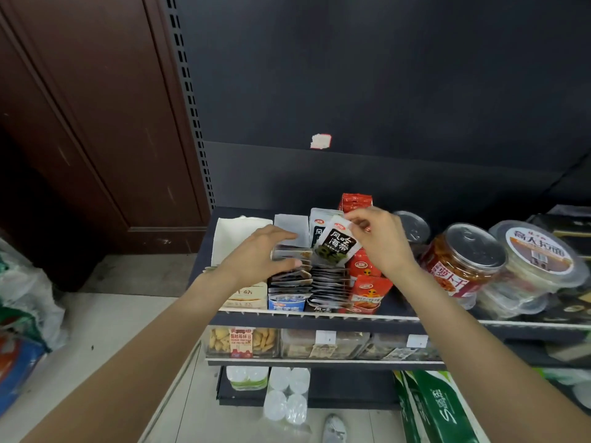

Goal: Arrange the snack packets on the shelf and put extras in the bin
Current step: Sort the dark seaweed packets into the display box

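On the dark shelf (pixel 319 321) stand rows of small snack packets. My right hand (pixel 380 241) pinches the top corner of one black-and-white seaweed packet (pixel 339 243), held tilted above its row (pixel 329 282). My left hand (pixel 265 254) rests with straight fingers on the top edges of the neighbouring row of dark packets (pixel 292 276), thumb at the side. Red packets (pixel 371 289) stand to the right of the rows, and a further red packet (pixel 355 201) stands at the back. No bin shows in this view.
A white open box (pixel 233 235) sits left of the rows. Clear tubs with metal lids (pixel 463 260) and round noodle tubs (pixel 540 254) crowd the shelf's right side. Lower shelves hold cracker boxes (pixel 241 342). Bags (pixel 22 298) lie on the floor at left.
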The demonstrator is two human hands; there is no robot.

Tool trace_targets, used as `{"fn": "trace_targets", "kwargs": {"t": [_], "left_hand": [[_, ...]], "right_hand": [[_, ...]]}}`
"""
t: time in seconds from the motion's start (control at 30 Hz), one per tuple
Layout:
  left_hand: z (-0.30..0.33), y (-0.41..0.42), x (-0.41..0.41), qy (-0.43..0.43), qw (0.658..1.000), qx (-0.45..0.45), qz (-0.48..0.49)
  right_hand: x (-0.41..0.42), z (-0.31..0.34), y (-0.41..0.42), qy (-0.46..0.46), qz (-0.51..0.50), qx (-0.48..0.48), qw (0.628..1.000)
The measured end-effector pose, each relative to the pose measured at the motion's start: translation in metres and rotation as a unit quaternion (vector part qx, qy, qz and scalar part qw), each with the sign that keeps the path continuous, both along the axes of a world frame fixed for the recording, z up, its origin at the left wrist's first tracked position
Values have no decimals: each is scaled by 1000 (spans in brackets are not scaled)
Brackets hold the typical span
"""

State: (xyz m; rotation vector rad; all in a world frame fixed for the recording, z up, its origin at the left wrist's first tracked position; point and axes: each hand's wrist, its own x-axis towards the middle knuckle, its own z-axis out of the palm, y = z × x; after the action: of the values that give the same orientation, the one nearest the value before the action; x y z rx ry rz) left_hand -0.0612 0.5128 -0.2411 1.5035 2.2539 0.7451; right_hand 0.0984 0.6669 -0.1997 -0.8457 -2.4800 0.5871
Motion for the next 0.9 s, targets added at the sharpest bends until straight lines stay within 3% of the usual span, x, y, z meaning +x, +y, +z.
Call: {"fn": "trace_targets", "kwargs": {"t": [0.23, 0.3, 0.33, 0.4, 0.5, 0.6, 0.7, 0.8, 0.9], "left_hand": [[27, 25, 5, -59, 995, 66, 51], [33, 34, 7, -149, 983, 65, 81], [36, 38, 8, -240, 962, 67, 109], [45, 43, 13, -434, 885, 72, 154], [52, 46, 14, -540, 819, 76, 176], [51, 47, 16, -571, 791, 99, 196], [47, 48, 18, -583, 775, 151, 191], [47, 46, 26, -556, 790, 193, 171], [45, 43, 31, -505, 821, 218, 150]], "right_hand": [[17, 33, 11, 143, -45, -74, 986], [23, 36, 12, 172, -50, -101, 979], [25, 36, 12, 186, -51, -116, 974], [32, 37, 9, 214, -46, -147, 965], [43, 40, 4, 247, -11, -178, 952], [55, 39, 0, 259, 19, -203, 944], [60, 28, 1, 286, -24, -200, 937], [59, 18, 0, 302, -83, -250, 916], [58, 18, -5, 340, -75, -384, 855]]}}
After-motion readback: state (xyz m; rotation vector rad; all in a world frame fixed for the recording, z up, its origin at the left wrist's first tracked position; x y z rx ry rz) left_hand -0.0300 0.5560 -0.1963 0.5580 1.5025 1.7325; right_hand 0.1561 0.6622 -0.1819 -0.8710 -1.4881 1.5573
